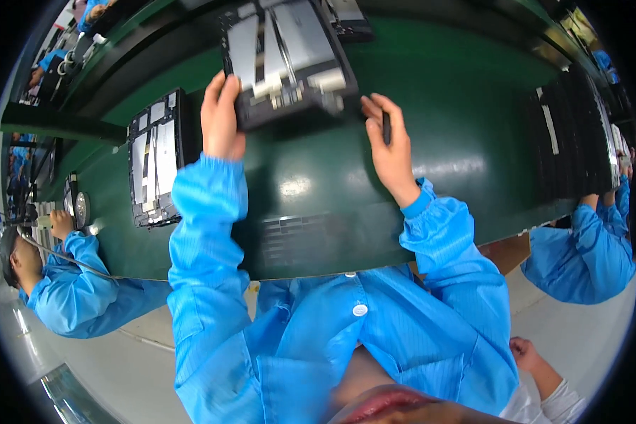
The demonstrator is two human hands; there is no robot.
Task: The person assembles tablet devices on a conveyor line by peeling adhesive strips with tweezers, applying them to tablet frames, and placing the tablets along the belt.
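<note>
At the far middle, an opened tablet [300, 46] is lifted and tilted over the green table, its silver battery panels, ribbon cables and a circuit board strip showing. My left hand [221, 116] grips its near left corner, thumb on the board side. To the right of the tablet and apart from it, my right hand [390, 145] has its fingers bent around a slim dark piece [386, 128], whose kind I cannot make out. A second opened tablet [154, 159] lies to the left, past my left forearm.
Another opened device [350, 18] lies behind the held tablet. A stack of dark panels [576, 134] stands at the right end of the green table [445, 205]. A green bar [63, 121] crosses at the left. Co-workers in blue sleeves [81, 297] sit on both sides.
</note>
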